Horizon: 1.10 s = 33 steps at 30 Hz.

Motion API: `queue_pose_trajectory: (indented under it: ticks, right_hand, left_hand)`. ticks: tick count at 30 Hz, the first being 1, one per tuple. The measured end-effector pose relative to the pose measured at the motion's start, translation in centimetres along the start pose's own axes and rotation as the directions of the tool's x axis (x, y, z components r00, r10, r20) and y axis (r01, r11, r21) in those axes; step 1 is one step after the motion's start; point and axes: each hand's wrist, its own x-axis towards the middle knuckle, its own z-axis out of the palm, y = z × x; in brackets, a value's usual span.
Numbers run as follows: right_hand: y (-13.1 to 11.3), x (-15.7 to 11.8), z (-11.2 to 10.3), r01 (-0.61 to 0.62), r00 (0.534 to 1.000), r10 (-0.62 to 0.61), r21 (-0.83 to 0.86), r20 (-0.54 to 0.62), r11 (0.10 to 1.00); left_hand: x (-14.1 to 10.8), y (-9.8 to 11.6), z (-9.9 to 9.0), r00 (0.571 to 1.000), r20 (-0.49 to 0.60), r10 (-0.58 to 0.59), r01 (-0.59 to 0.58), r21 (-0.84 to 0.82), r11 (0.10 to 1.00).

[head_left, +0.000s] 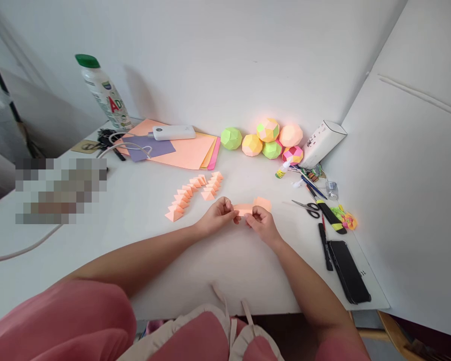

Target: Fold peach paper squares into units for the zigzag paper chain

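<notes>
Between my two hands I hold a small strip of folded peach paper (243,210) just above the white table. My left hand (220,215) pinches its left end between thumb and fingers. At the right end, the thumb and fingers of my right hand (262,224) are closed on the same paper. Just behind my right hand lies a flat peach paper piece (262,203). Left of my hands, folded peach paper units (186,194) stand in an overlapping row, with a shorter row of the same units (212,186) beside it.
Several faceted paper balls (268,130) sit against the wall. Paper sheets (188,150) lie at back left under a white power bank (175,132), near a bottle (105,95). On the right are scissors (311,208), a glue bottle (282,169), a cutter (330,215) and a phone (349,271).
</notes>
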Motion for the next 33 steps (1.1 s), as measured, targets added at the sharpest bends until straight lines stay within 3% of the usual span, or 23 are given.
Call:
queue_pose_trajectory:
  ticks: [2,4,6,9,12,17,20,22,26,33]
  right_hand:
    - [0.0,-0.1,0.1,0.141,0.989,-0.142,-0.029,-0.032,0.990]
    - [-0.1,-0.1,0.0,0.313,0.947,-0.317,-0.083,-0.039,0.946]
    - [-0.1,0.0,-0.2,0.432,0.901,-0.434,-0.158,0.023,0.888]
    - [0.2,0.2,-0.5,0.489,0.872,-0.475,-0.265,0.119,0.831]
    - [0.4,0.4,-0.6,0.498,0.864,-0.495,-0.301,0.092,0.814]
    - [-0.3,0.4,-0.5,0.402,0.909,-0.417,-0.231,-0.019,0.886]
    - [-0.6,0.3,-0.5,0.293,0.954,-0.298,-0.146,-0.018,0.945]
    - [-0.6,0.1,-0.4,0.194,0.981,-0.196,-0.126,-0.005,0.973]
    - [-0.6,-0.1,-0.1,0.038,0.999,-0.039,-0.128,-0.005,0.991]
    - [-0.8,-0.1,0.1,-0.001,1.000,0.001,-0.106,-0.001,0.994]
  left_hand:
    - [0.1,-0.1,-0.1,1.000,-0.011,0.003,-0.003,0.001,1.000]
    - [0.1,-0.1,-0.1,1.000,-0.008,0.014,-0.014,-0.005,1.000]
    - [0.1,0.0,-0.2,1.000,-0.001,0.022,-0.022,-0.006,1.000]
    - [0.0,0.1,-0.2,1.000,0.011,0.019,-0.019,0.032,0.999]
    - [-0.2,0.3,-0.1,0.999,0.032,0.001,-0.004,0.098,0.995]
    - [-0.5,0.8,0.0,0.997,0.054,-0.058,0.039,0.303,0.952]
    - [-0.5,1.0,0.1,0.996,0.081,0.021,-0.049,0.360,0.932]
    - [-0.5,1.0,0.1,0.992,0.115,0.044,-0.080,0.336,0.939]
    - [-0.6,0.9,0.1,0.982,0.167,-0.094,0.056,0.218,0.974]
    - [-0.6,0.6,0.2,0.988,0.125,-0.089,0.066,0.181,0.981]
